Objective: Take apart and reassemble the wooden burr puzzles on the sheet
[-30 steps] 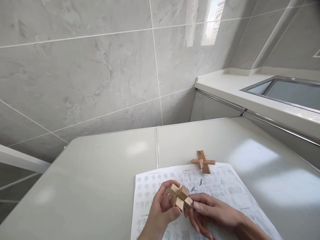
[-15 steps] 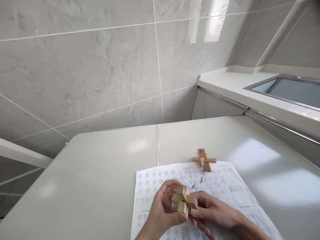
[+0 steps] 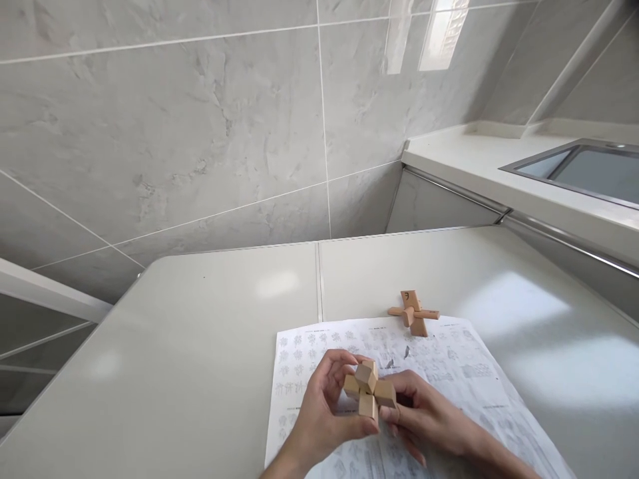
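Observation:
Between my hands is a pale wooden burr puzzle (image 3: 368,389), its square bar ends jutting out in several directions. My left hand (image 3: 327,412) grips it from the left, thumb along the lower block and fingers curled behind. On the right, my right hand (image 3: 422,412) pinches the right-hand block with thumb and fingers. Both hands are above a printed paper sheet (image 3: 294,426) covered in small puzzle diagrams. A second wooden puzzle (image 3: 413,314), reddish-brown with crossed pieces and a dark mark on one, lies at the sheet's far edge.
The sheet lies on a pale glossy table (image 3: 200,352) with a seam (image 3: 320,283) across it. Behind it rises a grey tiled wall (image 3: 200,133). A white counter (image 3: 459,159) with a sink (image 3: 589,169) is at the right.
The burr puzzle has turned slightly in my hands, and both still hold it. The whole view has shifted a little; the second puzzle lies at the same place by the sheet.

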Tool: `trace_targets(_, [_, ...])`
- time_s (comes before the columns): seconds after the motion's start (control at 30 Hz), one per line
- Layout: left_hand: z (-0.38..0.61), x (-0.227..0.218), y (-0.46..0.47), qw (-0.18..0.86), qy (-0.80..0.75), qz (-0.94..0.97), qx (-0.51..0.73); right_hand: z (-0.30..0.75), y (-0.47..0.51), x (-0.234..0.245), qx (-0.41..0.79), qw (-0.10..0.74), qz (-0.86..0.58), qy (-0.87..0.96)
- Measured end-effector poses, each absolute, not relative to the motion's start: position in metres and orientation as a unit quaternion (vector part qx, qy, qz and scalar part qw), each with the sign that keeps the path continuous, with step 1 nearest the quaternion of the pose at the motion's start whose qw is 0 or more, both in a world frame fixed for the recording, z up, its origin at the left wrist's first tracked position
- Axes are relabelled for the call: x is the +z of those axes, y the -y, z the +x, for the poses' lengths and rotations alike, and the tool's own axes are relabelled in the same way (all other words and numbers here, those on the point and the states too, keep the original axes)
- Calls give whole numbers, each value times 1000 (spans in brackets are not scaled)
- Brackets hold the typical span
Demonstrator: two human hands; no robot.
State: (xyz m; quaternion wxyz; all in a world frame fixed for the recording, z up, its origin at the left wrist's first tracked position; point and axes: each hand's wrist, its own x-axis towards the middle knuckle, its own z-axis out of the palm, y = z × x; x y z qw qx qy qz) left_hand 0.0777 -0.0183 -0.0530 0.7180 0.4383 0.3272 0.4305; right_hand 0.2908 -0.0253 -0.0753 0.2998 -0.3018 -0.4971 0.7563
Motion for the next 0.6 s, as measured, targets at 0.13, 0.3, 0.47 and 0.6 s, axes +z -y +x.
trace_targets(0.13, [77, -55, 20, 698, -338, 454, 439, 289, 27, -74, 721, 318, -319, 527])
trace_targets(0.3, [74, -51, 24, 667, -371, 485, 427, 288, 28, -70, 657, 325, -366, 574])
trace_targets(0.47, [77, -51, 29, 601, -435, 512, 433, 286, 28, -73, 537, 356, -453, 616])
trace_targets(0.6, [82, -55, 32, 559, -456, 526, 451, 288, 26, -77, 493, 362, -472, 635])
